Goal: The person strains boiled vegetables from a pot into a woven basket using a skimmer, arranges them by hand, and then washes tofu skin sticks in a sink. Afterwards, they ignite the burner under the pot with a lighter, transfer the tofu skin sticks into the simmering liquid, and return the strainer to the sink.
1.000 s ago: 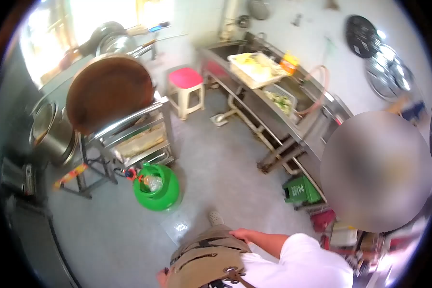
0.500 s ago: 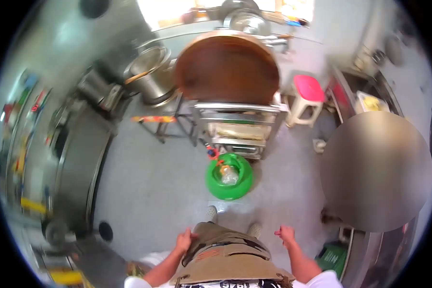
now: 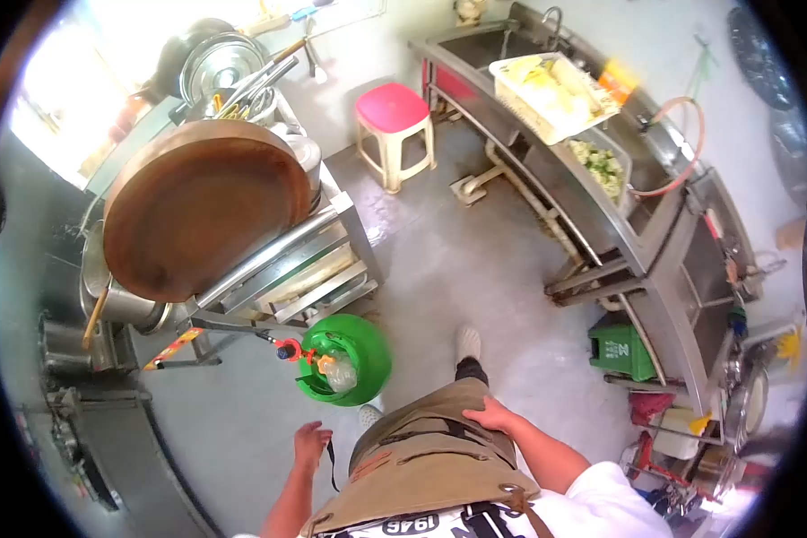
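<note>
My left hand (image 3: 310, 443) hangs beside the tan apron (image 3: 421, 457), its fingers loosely bent and apart, with nothing visible in them. A thin black strap (image 3: 333, 464) dangles just right of it. Against the upper right part of the apron lies my right hand (image 3: 490, 416), fingers stretched out. Ahead of my left foot stands a green gas cylinder (image 3: 375, 359) with an orange-red regulator (image 3: 289, 350) and a clear plastic bag (image 3: 339, 375) on top.
A big brown wok (image 3: 211, 206) stands tilted up on a steel stove (image 3: 332, 238). Ahead is a pink-topped stool (image 3: 393, 109). Along the right run steel sinks (image 3: 619, 235), a white basket (image 3: 549, 127) of yellow food, a tray of chopped greens (image 3: 598, 169) and a green bin (image 3: 620, 351).
My view has swung right, bringing the sinks into sight and shifting the stove and cylinder leftward. My right hand has come in from the side onto the apron. One foot has stepped forward.
</note>
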Motion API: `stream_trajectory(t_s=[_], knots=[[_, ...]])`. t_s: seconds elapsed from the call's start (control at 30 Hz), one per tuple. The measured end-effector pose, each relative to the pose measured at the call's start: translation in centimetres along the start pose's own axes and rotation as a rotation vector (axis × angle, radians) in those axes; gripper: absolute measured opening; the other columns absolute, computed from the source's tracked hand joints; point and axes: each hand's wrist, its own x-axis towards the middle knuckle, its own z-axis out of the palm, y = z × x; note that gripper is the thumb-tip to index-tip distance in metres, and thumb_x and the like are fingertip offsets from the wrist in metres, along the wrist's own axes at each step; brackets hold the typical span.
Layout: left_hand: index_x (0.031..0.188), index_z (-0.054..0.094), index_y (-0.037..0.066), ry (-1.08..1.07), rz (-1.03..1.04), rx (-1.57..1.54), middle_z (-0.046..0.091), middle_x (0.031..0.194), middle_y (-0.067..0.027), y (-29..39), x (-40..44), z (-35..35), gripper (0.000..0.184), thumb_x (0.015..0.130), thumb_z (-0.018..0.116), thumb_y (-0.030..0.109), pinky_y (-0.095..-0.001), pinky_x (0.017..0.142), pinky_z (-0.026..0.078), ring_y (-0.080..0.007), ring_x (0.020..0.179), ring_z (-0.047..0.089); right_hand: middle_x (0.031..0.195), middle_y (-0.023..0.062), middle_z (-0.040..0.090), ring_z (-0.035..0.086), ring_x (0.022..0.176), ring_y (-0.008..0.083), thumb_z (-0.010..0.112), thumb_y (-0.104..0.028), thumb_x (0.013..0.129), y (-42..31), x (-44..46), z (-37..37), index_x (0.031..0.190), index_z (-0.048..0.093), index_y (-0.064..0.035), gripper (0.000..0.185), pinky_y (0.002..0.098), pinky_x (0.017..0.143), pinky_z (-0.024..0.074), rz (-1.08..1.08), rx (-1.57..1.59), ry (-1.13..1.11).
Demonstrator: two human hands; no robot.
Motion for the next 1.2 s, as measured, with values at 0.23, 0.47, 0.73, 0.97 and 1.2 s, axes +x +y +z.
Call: stream_trajectory(t_s=[0.23,0.47,0.73,0.97,1.2], knots=[[0.113,0.053,-0.007,-0.005,-0.175,0.339,0.068,0.085,-0.0151,7.6,3.1,10.9,0.036,0.088,0.044,0.018,-0.0299,0.064,0.048,-0.0191,0.072,0.062,0.13,0.0228,0.046,0.047,0.119,0.0317,0.066,-0.048,0.074,1.2,4.9,-12.4,0.128,0.041,0.0072,0.082,0.0361,0.1,0.0367,0.084,0.309,0.03],[0.097,0.062,-0.003,-0.159,-0.067,0.458,0.067,0.088,-0.0129,18.0,0.8,24.8,0.043,0.09,0.05,0.037,-0.0293,0.068,0.047,-0.0178,0.077,0.062,0.129,0.0172,0.049,0.047,0.118,0.0328,0.056,-0.053,0.081,6.1,7.9,-19.9,0.125,0.05,-0.0031,0.068,0.0525,0.094,0.037,0.584,0.493,-0.087],[0.075,0.058,0.003,-0.25,-0.075,0.466,0.05,0.065,-0.0015,18.0,9.6,31.1,0.023,0.082,0.057,0.025,-0.0303,0.052,0.037,-0.0132,0.058,0.045,0.105,0.019,0.06,0.059,0.088,0.0355,0.052,-0.051,0.081,6.6,6.3,-24.7,0.102,0.06,0.0033,0.058,0.054,0.071,0.0485,0.405,0.442,0.025],[0.08,0.059,0.006,-0.503,0.081,0.687,0.055,0.071,-0.0055,24.2,14.1,43.0,0.021,0.082,0.058,0.026,-0.0344,0.056,0.042,-0.0203,0.064,0.051,0.085,0.0296,0.061,0.059,0.079,0.0406,0.05,-0.054,0.079,8.5,6.3,-21.4,0.086,0.062,0.0098,0.065,0.0465,0.075,0.0453,0.057,0.203,0.5],[0.085,0.061,0.009,-0.585,0.17,0.791,0.06,0.077,-0.0095,25.8,15.6,47.2,0.019,0.082,0.059,0.028,-0.0384,0.06,0.047,-0.0273,0.07,0.057,0.085,0.0285,0.062,0.059,0.078,0.0372,0.052,-0.053,0.078,12.6,6.7,-20.1,0.089,0.062,0.0076,0.062,0.0453,0.072,0.0446,0.023,0.582,0.542]])
